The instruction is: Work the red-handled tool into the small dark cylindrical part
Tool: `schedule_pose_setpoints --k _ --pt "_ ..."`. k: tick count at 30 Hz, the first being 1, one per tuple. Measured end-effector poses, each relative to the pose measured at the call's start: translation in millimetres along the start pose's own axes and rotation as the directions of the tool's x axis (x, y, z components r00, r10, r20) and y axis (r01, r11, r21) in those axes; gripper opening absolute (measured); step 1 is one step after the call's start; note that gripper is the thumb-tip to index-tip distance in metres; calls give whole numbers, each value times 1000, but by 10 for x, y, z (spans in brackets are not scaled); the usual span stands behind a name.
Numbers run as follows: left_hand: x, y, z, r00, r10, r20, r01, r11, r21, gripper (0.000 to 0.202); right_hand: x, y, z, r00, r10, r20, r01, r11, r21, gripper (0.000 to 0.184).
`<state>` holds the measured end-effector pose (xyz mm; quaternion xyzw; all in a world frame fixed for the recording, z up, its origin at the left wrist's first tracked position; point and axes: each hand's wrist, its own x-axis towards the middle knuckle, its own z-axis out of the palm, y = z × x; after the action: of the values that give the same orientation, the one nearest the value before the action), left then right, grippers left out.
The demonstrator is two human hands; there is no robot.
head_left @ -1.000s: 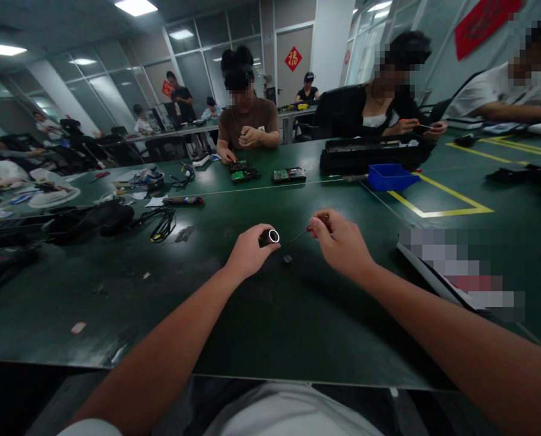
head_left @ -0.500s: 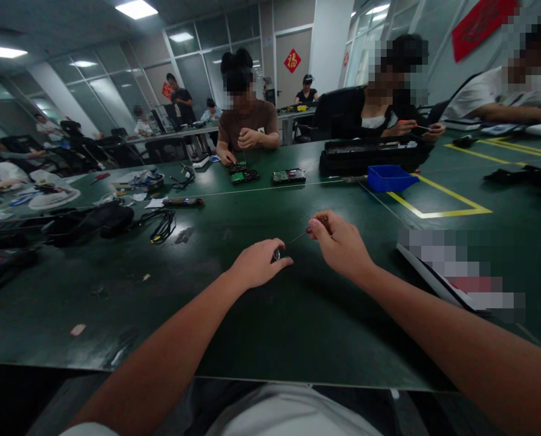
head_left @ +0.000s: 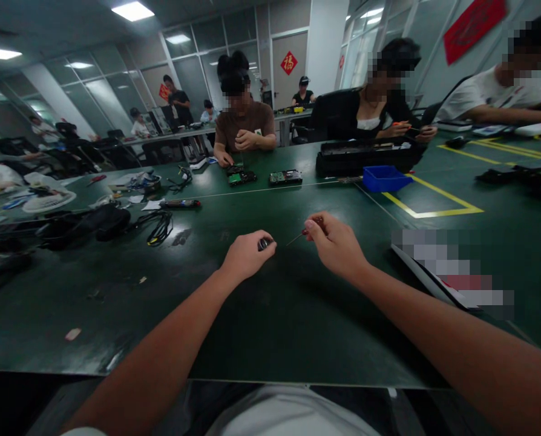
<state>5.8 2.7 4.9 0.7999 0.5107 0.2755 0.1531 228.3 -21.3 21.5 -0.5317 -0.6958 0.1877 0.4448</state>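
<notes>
My left hand (head_left: 245, 255) is closed around a small dark cylindrical part (head_left: 264, 243) with a shiny ring end, held just above the green table (head_left: 270, 315). Only a bit of the part shows between my fingers. My right hand (head_left: 336, 244) pinches a thin screwdriver (head_left: 303, 233) with a reddish handle. Its metal tip points left toward the part, a short gap away.
Black cables (head_left: 160, 225) and a dark bag (head_left: 89, 223) lie at the left. Circuit boards (head_left: 285, 177), a black tray (head_left: 365, 156) and a blue bin (head_left: 383, 178) sit farther back. Other people work across the table. A white-edged flat object (head_left: 438, 275) lies at the right.
My left hand dropped to the table over a small loose piece, then lifted again with its fingers curled tighter around the part. The loose piece no longer shows. My right hand stayed nearly still.
</notes>
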Motion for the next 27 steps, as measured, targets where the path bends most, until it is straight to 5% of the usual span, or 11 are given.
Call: schedule_pose_setpoints --k 3,6,11,17,27 --pt "91 -103 -126 980 -113 -164 87 984 -157 23 0 -12 -19 1000 -3 12 3 1000 16 28" --pt "175 -209 -260 933 -290 -212 179 888 -424 26 3 -14 -33 1000 -1 19 1 1000 11 28" --pt "221 -434 -523 835 -528 -156 227 589 -776 29 5 -4 -28 1000 -6 25 5 1000 6 27" --pt "120 -872 -974 671 -741 -26 216 229 -949 18 12 11 -13 999 -16 33 17 1000 -10 26" --pt "-367 -1489 -1607 424 -877 -226 191 330 -925 12 14 32 3 999 -16 50 17 1000 -11 25"
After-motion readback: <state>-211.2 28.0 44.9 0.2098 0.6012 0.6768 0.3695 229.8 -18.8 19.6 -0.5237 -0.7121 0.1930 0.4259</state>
